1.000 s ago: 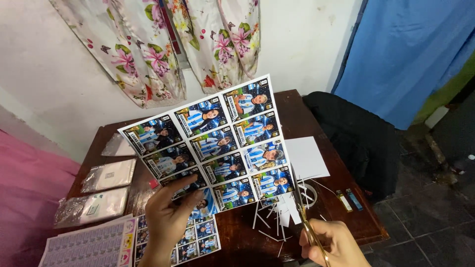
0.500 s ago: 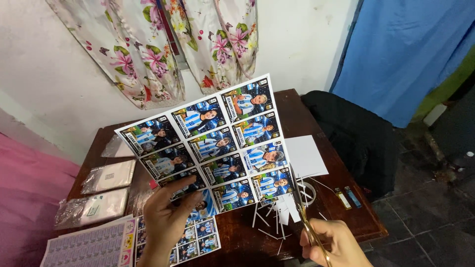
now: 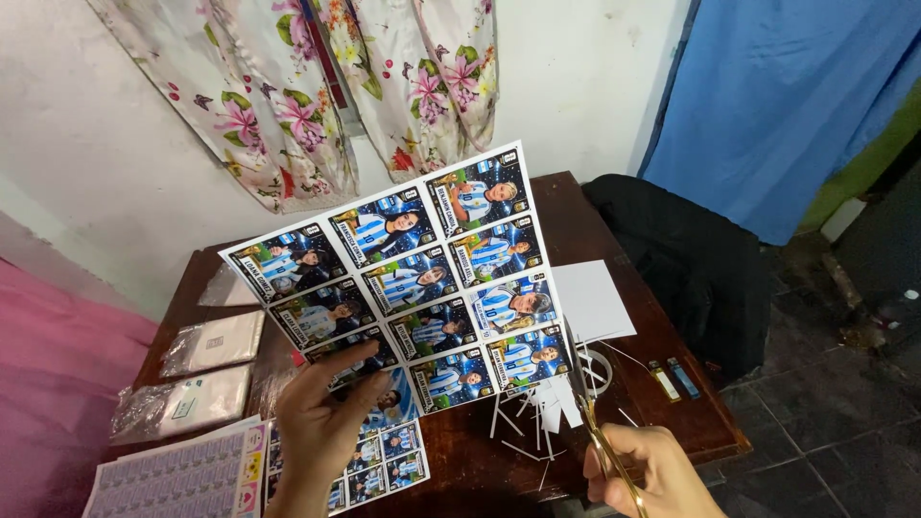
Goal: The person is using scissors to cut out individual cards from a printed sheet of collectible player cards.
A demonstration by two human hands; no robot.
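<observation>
My left hand (image 3: 321, 422) sits at about 7 o'clock in the view, fingers and thumb pinched on the lower left corner of a printed card sheet (image 3: 403, 278), a grid of player pictures in blue and white striped shirts, held up tilted over the dark wooden table (image 3: 672, 384). My right hand (image 3: 648, 470) is at 5 o'clock, fingers closed around the gold handles of scissors (image 3: 593, 417); the blades point up toward 12 o'clock and meet the sheet's lower right edge. I can't tell whether the blades are apart or together, too thin to read. Just below that corner, white paper strips (image 3: 542, 412) lie scattered on the table, beside a roll of clear tape (image 3: 597, 369). A blank white sheet (image 3: 590, 299) lies flat at 3 o'clock of the card sheet, partly under its edge. Under my left hand, a second sheet of smaller cards (image 3: 393, 465) lies on the table. At 8 o'clock, a pink-edged sticker sheet (image 3: 177, 475), and above it two clear plastic packets (image 3: 206, 369) stacked toward 9 o'clock. Two small lighters, one yellow, one blue (image 3: 672, 379), lie near the table's right edge at 4 o'clock. A black bag (image 3: 681, 259) rests against the table's right side. Floral curtain (image 3: 317, 86) hangs at 12 o'clock, blue cloth (image 3: 796, 105) at 2 o'clock.
</observation>
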